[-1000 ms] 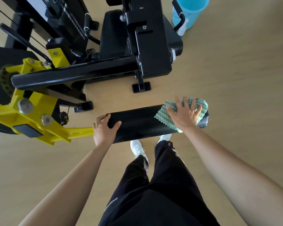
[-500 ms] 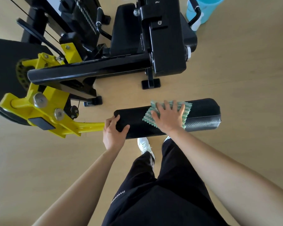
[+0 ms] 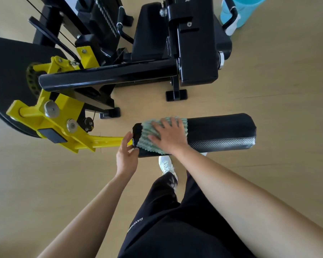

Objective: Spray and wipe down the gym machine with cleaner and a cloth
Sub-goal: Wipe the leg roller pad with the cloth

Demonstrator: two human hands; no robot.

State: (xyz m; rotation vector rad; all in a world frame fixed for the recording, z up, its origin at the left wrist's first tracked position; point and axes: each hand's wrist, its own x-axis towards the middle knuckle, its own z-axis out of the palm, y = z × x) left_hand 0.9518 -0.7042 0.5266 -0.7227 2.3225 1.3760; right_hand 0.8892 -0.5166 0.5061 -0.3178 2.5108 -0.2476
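A black padded roller (image 3: 218, 132) of the gym machine lies crosswise in front of me, fixed to a yellow arm (image 3: 104, 141). My right hand (image 3: 169, 135) presses a green-and-white patterned cloth (image 3: 149, 135) flat against the roller's left end. My left hand (image 3: 127, 153) grips that left end of the roller, fingers curled round its edge just beside the cloth. The spray bottle's white nozzle (image 3: 230, 29) shows at the top right, next to a blue bucket.
The machine's black frame (image 3: 108, 77), seat pad (image 3: 151, 40) and yellow pivot bracket (image 3: 50, 112) fill the upper left. A blue bucket (image 3: 244, 10) stands on the wooden floor at top right. My legs and a white shoe (image 3: 166, 163) are below the roller.
My right hand has slid the cloth along the roller from its right end to its left end. My left hand has shifted further onto the roller's end.
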